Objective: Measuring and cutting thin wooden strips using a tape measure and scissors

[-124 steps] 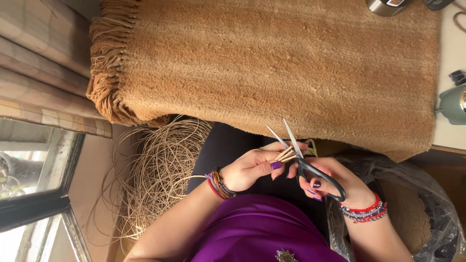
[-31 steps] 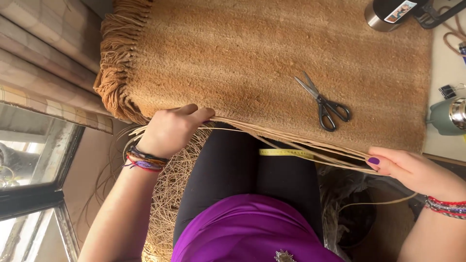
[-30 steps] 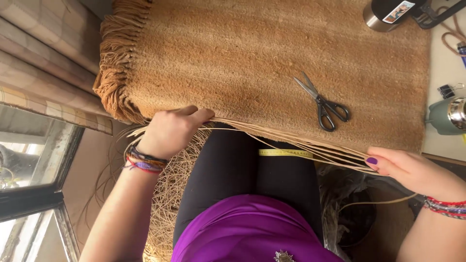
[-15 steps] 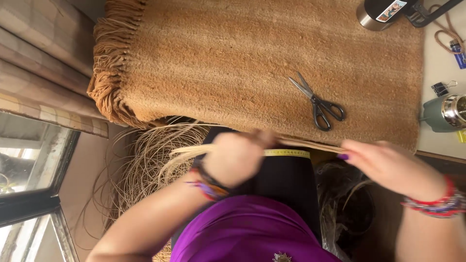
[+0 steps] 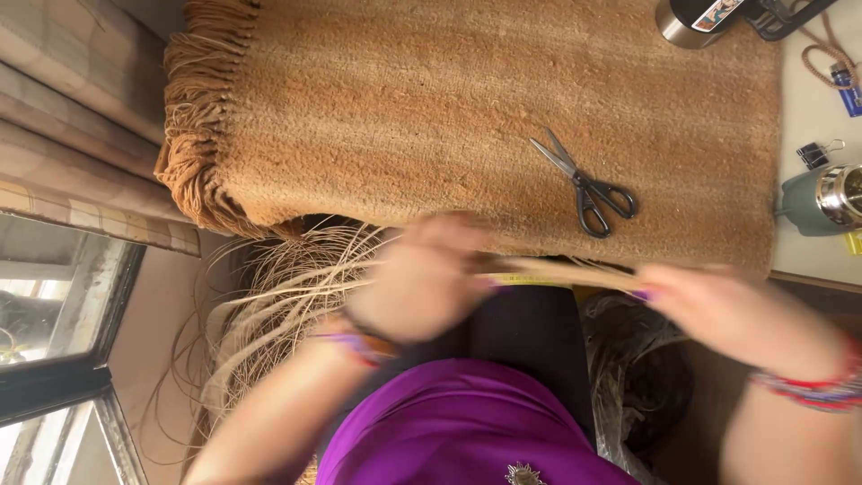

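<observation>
A tan fringed rug (image 5: 503,99) covers the table beside a window (image 5: 54,314). Black-handled scissors (image 5: 585,184) lie on it, blades toward 10 o'clock, well apart from both hands. The pale, thin straw strands (image 5: 557,272) stretch level between the blurred left hand (image 5: 422,278) and right hand (image 5: 727,310); each closes on the bundle. Loose strands (image 5: 269,305) fan out at 9 o'clock.
</observation>
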